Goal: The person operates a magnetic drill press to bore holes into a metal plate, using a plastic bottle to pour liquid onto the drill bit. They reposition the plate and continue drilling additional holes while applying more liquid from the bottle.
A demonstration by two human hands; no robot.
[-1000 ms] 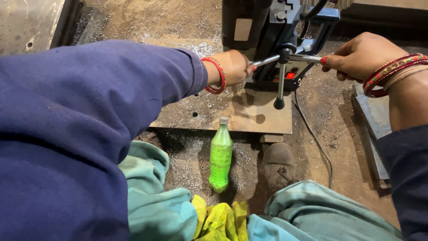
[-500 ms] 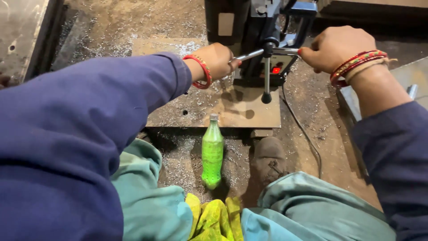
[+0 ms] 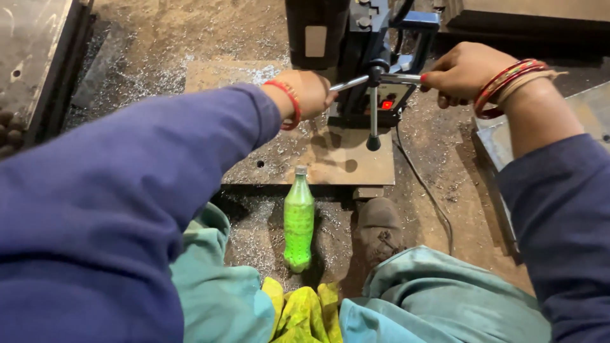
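Both hands grip the drill's feed handle (image 3: 381, 79): the left hand (image 3: 309, 93) is closed on one spoke, the right hand (image 3: 462, 72) is closed on the red-tipped opposite spoke. Since a moment ago they look much the same, so the feed seems steady. Below the hands lie a steel plate (image 3: 330, 159), then a green bottle (image 3: 298, 219) and a shoe (image 3: 377, 230).

Green bottle (image 3: 298, 222) upright on floor beside brown shoe (image 3: 378, 230). Yellow cloth (image 3: 304, 313) between knees. Metal shavings (image 3: 136, 79) on ground. Cable (image 3: 427, 190) near plate.
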